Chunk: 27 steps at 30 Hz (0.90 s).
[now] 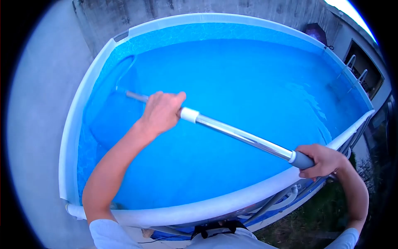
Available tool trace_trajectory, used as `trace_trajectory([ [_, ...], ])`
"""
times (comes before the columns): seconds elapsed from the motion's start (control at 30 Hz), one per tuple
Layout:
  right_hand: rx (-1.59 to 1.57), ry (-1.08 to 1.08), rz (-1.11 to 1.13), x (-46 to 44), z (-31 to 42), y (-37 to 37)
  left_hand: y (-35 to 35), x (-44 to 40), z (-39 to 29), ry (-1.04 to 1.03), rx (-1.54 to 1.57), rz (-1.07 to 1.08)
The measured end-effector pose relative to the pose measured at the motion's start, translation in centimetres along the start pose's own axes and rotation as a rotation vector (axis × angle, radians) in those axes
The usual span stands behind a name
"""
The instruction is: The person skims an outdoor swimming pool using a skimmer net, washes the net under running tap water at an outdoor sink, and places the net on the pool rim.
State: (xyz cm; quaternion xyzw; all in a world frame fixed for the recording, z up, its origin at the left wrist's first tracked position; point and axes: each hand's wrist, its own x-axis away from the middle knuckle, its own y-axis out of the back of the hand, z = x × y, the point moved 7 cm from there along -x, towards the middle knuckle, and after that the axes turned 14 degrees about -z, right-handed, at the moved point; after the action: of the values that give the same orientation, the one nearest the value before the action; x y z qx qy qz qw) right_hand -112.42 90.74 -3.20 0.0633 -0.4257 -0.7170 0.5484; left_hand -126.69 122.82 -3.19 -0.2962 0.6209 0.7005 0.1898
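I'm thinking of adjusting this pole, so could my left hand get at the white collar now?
Probably yes: your left hand grips the pole right beside the white collar, with nothing visible between them, though it would likely have to shift its grip.

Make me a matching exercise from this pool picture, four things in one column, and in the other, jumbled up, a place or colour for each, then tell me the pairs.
Things
1. left hand
2. right hand
3. collar
4. pool water

Places or colours
A. white, between the two hands
B. blue
C. around the thinner section of the silver pole
D. on the grey grip

Pairs: 1-C, 2-D, 3-A, 4-B
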Motion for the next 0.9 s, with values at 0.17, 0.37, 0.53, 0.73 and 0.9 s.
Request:
trace_trajectory([
  [0.17, -0.342, -0.048, -0.204, -2.4, 0.3, -2.0, 2.0, -3.3, 0.2, -0.148, -0.089, -0.274],
  [0.37, -0.336, 0.06, -0.438, -7.3, -0.6, 2.1, 9.7, 1.3, -1.2, -0.008, -0.13, -0.089],
  [0.53, -0.171, 0.035, -0.653, -12.4, -3.1, 5.5, 18.8, 15.4, 6.9, 0.428, -0.163, -0.017],
  [0.73, -0.05, -0.015, -0.783, -21.3, -2.9, 7.1, 24.6, 37.0, 13.0, 1.044, -0.093, -0.082],
  [0.9, 0.068, -0.037, -0.769, -31.2, -0.7, 6.2, 26.2, 40.3, 12.1, 1.186, 0.024, -0.573],
])
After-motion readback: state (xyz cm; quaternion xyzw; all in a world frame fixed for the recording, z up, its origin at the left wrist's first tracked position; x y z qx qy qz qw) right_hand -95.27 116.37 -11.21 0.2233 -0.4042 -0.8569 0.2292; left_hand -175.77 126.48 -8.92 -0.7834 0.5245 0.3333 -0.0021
